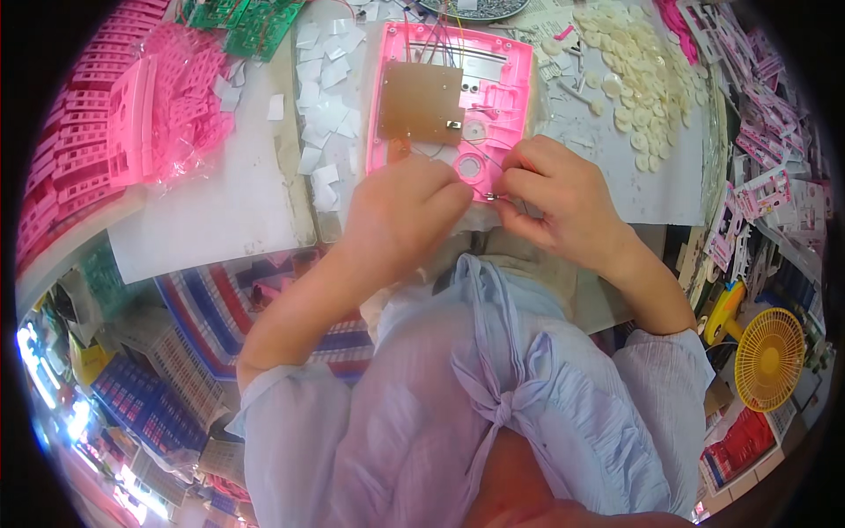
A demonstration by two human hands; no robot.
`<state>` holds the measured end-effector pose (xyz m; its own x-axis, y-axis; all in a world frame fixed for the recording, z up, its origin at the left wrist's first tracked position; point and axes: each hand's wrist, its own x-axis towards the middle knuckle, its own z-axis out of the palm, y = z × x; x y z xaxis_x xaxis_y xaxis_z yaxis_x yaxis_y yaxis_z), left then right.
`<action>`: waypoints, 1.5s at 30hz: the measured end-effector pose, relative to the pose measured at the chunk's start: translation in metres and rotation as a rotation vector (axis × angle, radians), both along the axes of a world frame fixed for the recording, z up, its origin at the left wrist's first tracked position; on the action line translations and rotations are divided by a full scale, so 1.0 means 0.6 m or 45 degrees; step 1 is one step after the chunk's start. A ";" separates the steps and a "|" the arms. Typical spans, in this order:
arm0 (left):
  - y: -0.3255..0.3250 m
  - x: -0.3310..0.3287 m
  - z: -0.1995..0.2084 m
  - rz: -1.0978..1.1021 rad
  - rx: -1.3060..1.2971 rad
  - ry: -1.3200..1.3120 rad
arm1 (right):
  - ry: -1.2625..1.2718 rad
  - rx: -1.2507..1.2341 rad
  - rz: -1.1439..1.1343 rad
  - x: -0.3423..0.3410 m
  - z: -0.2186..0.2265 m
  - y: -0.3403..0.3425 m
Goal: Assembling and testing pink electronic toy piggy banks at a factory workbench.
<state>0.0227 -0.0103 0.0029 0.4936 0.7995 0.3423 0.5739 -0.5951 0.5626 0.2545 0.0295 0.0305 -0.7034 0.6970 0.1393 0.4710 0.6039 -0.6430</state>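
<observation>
In front of me lies a pink plastic housing, its inner side up, with a brown circuit board in it. Thin coloured wires run from the board's far edge. At the housing's near edge, my right hand is closed in a pinch on a thin wire, beside a small metal part. My left hand rests over the near left corner, fingers curled in. Its fingertips are hidden, so what they hold cannot be made out. A round pink ring shows between the hands.
White paper pieces lie left of the housing, and many cream discs to the right. Pink plastic parts and green circuit boards are at the far left. Printed cards pile up at right, above a yellow fan.
</observation>
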 end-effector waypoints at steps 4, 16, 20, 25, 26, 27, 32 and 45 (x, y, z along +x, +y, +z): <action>0.000 0.012 -0.012 -0.004 0.096 -0.029 | -0.179 0.063 0.015 -0.013 0.017 -0.003; -0.009 0.004 -0.012 -0.168 0.274 0.171 | -0.273 0.438 0.004 0.017 -0.017 -0.052; -0.003 0.007 -0.003 -0.350 0.356 0.265 | -0.924 0.286 0.141 0.005 0.031 -0.099; 0.005 0.000 -0.020 -0.384 0.329 0.206 | -0.780 -0.254 0.479 0.011 0.083 0.051; 0.002 -0.001 -0.021 -0.343 0.308 0.212 | -0.522 -0.500 0.514 0.032 0.086 0.095; -0.003 0.007 -0.021 -0.309 0.286 0.202 | -0.338 -0.238 0.370 0.038 0.084 0.110; 0.009 0.029 0.003 -0.032 -0.047 -0.071 | -0.087 0.606 -0.130 -0.026 0.043 0.146; 0.146 -0.016 0.009 0.714 -0.166 0.107 | 0.134 -0.168 -0.528 -0.115 -0.019 0.162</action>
